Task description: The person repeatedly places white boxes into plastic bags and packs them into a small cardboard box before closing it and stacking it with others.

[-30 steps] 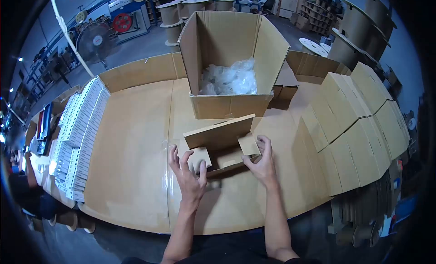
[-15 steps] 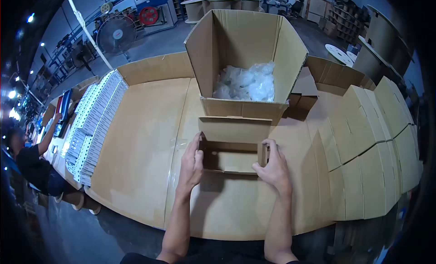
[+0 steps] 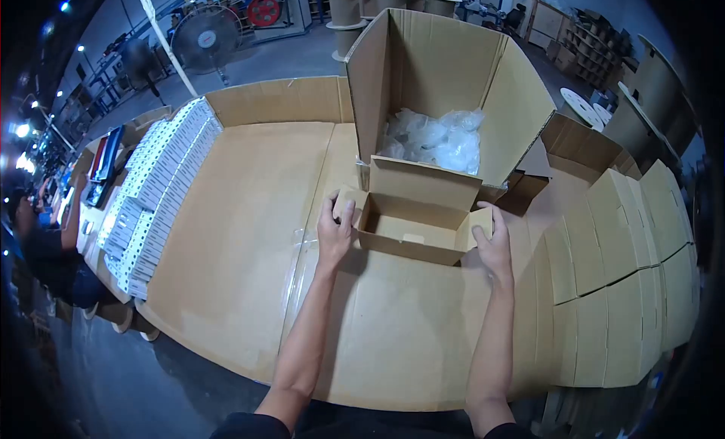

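Note:
A small brown cardboard box [image 3: 411, 247] stands open in front of me, its long lid folded up at the back and its inside bare. My left hand [image 3: 336, 231] grips the side flap at its left end, thumb and fingers closed around it. At the other end, my right hand [image 3: 493, 239] pinches the right side flap. Both short flaps are turned outward. Right behind the small box is a large open carton [image 3: 370, 99] with crumpled clear plastic bags [image 3: 434, 139] inside.
White printed boxes [image 3: 162, 190] are stacked in rows at the left. Flat-sided brown boxes [image 3: 612, 288] are piled at the right. A cardboard sheet [image 3: 242, 212] covers the table, with raised edges at the back. A co-worker [image 3: 49, 250] sits at the far left.
The small box has moved away from me and slightly right, close against the large carton. Its side flaps are now spread outward in my hands. The view has shifted a little.

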`<move>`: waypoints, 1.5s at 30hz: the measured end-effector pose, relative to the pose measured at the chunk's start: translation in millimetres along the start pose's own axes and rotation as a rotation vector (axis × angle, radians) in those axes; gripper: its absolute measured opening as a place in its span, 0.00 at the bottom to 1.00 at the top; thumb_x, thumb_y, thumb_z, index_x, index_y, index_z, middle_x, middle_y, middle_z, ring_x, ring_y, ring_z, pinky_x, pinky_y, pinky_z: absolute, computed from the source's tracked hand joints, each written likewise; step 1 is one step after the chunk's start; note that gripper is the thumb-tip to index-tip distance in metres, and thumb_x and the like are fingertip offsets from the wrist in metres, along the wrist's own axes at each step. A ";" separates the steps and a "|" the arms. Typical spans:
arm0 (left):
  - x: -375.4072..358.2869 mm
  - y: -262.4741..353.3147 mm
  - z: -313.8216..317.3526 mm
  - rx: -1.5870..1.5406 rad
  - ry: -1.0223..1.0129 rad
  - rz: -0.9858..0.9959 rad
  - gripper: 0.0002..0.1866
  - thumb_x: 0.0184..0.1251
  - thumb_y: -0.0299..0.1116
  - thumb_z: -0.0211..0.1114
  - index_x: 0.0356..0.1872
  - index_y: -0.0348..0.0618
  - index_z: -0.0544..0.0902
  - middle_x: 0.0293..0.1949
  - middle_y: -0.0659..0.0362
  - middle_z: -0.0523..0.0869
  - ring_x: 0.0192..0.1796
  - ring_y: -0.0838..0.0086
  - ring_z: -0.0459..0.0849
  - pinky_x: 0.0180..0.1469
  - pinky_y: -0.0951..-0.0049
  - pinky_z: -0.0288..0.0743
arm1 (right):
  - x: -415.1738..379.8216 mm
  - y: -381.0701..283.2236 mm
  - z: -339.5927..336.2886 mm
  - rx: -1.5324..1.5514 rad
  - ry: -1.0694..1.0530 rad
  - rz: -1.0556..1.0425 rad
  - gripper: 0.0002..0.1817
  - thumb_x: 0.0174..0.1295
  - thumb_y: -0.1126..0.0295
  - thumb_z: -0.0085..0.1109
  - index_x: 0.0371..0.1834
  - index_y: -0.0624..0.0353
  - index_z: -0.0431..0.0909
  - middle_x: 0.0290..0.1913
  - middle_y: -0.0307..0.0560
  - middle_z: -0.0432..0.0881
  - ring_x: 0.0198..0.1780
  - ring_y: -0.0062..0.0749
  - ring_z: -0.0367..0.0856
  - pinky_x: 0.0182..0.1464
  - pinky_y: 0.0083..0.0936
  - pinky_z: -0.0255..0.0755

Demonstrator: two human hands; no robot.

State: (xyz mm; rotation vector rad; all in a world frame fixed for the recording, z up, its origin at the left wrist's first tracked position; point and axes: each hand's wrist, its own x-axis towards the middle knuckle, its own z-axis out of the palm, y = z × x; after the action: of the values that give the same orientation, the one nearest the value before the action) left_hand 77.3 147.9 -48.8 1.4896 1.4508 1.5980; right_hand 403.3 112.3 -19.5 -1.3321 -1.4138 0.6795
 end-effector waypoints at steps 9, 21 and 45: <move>3.7 7.9 -18.0 -0.374 -0.210 -0.130 0.31 0.72 0.30 0.69 0.71 0.41 0.64 0.61 0.52 0.75 0.63 0.68 0.78 0.57 0.69 0.80 | -11.0 -20.2 32.0 -0.134 0.300 0.071 0.28 0.69 0.66 0.67 0.69 0.58 0.68 0.52 0.48 0.80 0.51 0.32 0.80 0.54 0.29 0.76; 71.6 -34.1 -355.7 0.834 0.273 0.261 0.22 0.65 0.30 0.68 0.59 0.39 0.78 0.57 0.47 0.82 0.62 0.50 0.78 0.65 0.55 0.72 | -97.8 -8.2 -12.5 -0.151 0.330 0.157 0.30 0.75 0.60 0.57 0.77 0.53 0.61 0.58 0.50 0.74 0.46 0.32 0.79 0.49 0.23 0.75; 46.6 -52.6 -461.5 0.143 0.642 0.049 0.25 0.65 0.12 0.61 0.61 0.39 0.68 0.54 0.53 0.77 0.57 0.65 0.83 0.54 0.71 0.80 | -112.2 -137.8 145.6 0.501 -0.073 0.311 0.24 0.70 0.67 0.62 0.64 0.63 0.68 0.48 0.46 0.77 0.43 0.26 0.81 0.47 0.24 0.79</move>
State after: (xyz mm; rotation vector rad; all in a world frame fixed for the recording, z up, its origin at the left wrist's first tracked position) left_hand -375.1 44.4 1.1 1.1291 1.9055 2.1661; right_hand 203.0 10.2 27.4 -1.1356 -1.0030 1.2107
